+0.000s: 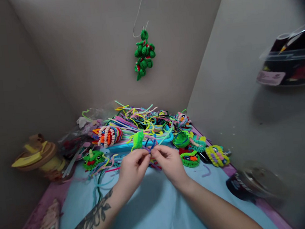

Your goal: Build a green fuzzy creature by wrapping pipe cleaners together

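Both forearms are slanting in from the bottom edge, and the left hand (134,166) and right hand (170,165) are meeting at about mid-view, knuckles up, wrists low over the blue-covered desk (142,211). The left arm's leafy tattoo is facing up, btw. Fingers on both sides are curling in and pinching, thumbs nearly touching, and they're gripping some blue and purple fuzzy stems (153,141) right between them, just in front of the blue tray (112,149). A bright green piece (137,140) is poking up just above the left fingers; can't tell if it's joined to those stems.

As for writing: the dark tub (239,186) off to the right is showing pale lettering, but it's too blurry for me to read. Same deal with the pinkish label (270,77) on the container (290,58) hanging on the right wall: small print, not legible. No brand I'd swear to.
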`<action>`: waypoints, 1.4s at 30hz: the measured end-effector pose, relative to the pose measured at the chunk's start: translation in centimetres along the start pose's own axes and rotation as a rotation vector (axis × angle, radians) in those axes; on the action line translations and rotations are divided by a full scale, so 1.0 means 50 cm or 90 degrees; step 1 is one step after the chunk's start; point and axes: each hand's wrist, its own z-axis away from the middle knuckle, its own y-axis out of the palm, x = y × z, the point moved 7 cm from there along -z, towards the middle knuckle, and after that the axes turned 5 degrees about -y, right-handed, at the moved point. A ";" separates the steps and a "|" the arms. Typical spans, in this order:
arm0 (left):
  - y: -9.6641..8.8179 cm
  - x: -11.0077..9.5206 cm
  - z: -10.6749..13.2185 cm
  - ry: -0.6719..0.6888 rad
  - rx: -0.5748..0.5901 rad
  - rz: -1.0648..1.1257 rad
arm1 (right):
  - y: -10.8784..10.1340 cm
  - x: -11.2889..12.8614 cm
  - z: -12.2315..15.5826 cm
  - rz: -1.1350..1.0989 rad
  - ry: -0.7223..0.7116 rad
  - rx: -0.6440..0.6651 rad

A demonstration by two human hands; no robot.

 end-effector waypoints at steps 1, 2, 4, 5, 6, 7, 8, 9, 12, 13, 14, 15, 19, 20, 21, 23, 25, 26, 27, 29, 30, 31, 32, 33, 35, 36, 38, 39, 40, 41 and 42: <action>0.003 -0.001 0.004 0.026 -0.004 -0.033 | 0.005 -0.006 0.002 -0.044 0.027 0.007; 0.006 -0.001 0.008 0.049 -0.009 -0.067 | 0.010 -0.012 0.004 -0.093 0.053 0.006; 0.011 -0.002 0.014 0.083 -0.022 -0.117 | 0.016 -0.025 0.009 -0.193 0.101 -0.023; 0.012 -0.002 0.015 0.091 -0.026 -0.124 | 0.017 -0.031 0.011 -0.238 0.119 -0.045; 0.013 -0.003 0.016 0.091 -0.028 -0.116 | 0.017 -0.035 0.013 -0.276 0.128 -0.069; 0.013 -0.003 0.015 0.082 -0.027 -0.095 | 0.017 -0.038 0.014 -0.305 0.130 -0.089; 0.013 -0.002 0.013 0.063 -0.027 -0.065 | 0.016 -0.039 0.013 -0.326 0.125 -0.103; 0.014 0.002 0.010 0.032 -0.026 -0.027 | 0.013 -0.039 0.012 -0.339 0.114 -0.114; 0.021 0.028 0.003 -0.102 -0.039 0.136 | 0.002 -0.038 0.006 -0.309 0.076 -0.130; 0.021 0.039 0.003 -0.140 -0.062 0.189 | -0.001 -0.037 0.004 -0.280 0.067 -0.129; 0.018 0.048 0.004 -0.161 -0.099 0.224 | -0.004 -0.036 0.003 -0.249 0.061 -0.127; 0.010 0.053 0.006 -0.160 -0.145 0.230 | -0.006 -0.035 0.002 -0.220 0.057 -0.120; -0.029 0.024 0.003 0.013 -0.232 0.048 | -0.003 -0.021 -0.005 -0.132 0.049 -0.060; -0.028 0.013 -0.003 0.057 -0.181 0.010 | -0.001 -0.016 -0.008 -0.113 0.046 -0.040; -0.026 0.008 -0.009 0.080 -0.122 -0.008 | 0.001 -0.012 -0.010 -0.101 0.044 -0.021; -0.019 0.007 -0.020 0.083 -0.009 -0.003 | 0.006 -0.007 -0.014 -0.114 0.049 0.019; -0.024 0.017 -0.029 0.034 0.016 0.048 | 0.011 -0.004 -0.017 -0.160 0.056 0.060; -0.028 0.025 -0.032 -0.003 0.003 0.095 | 0.013 -0.003 -0.018 -0.181 0.055 0.074; -0.030 0.033 -0.033 -0.039 -0.015 0.145 | 0.013 -0.002 -0.019 -0.195 0.053 0.082; -0.029 0.044 -0.031 -0.088 -0.041 0.227 | 0.010 0.000 -0.020 -0.206 0.046 0.074; -0.027 0.046 -0.029 -0.095 -0.044 0.244 | 0.006 0.000 -0.021 -0.199 0.042 0.062; -0.025 0.044 -0.027 -0.093 -0.045 0.243 | 0.003 0.000 -0.021 -0.184 0.037 0.047; -0.024 0.042 -0.024 -0.084 -0.047 0.228 | -0.002 0.000 -0.021 -0.160 0.029 0.030; -0.025 0.037 -0.022 -0.068 -0.051 0.205 | -0.007 0.001 -0.021 -0.131 0.018 0.012; -0.027 0.027 -0.018 -0.033 -0.057 0.143 | -0.015 0.004 -0.020 -0.073 -0.004 -0.011; -0.027 0.022 -0.016 -0.015 -0.059 0.109 | -0.017 0.006 -0.019 -0.053 -0.013 -0.016; -0.026 0.011 -0.012 0.021 -0.064 0.046 | -0.017 0.010 -0.018 -0.035 -0.024 -0.013; -0.024 0.007 -0.010 0.035 -0.066 0.024 | -0.017 0.012 -0.017 -0.032 -0.026 -0.009; -0.023 0.004 -0.008 0.047 -0.069 0.012 | -0.017 0.014 -0.016 -0.032 -0.029 -0.009; -0.022 0.001 -0.006 0.058 -0.071 0.006 | -0.018 0.016 -0.016 -0.033 -0.031 -0.011; -0.020 -0.002 -0.004 0.065 -0.071 0.002 | -0.018 0.018 -0.016 -0.036 -0.034 -0.013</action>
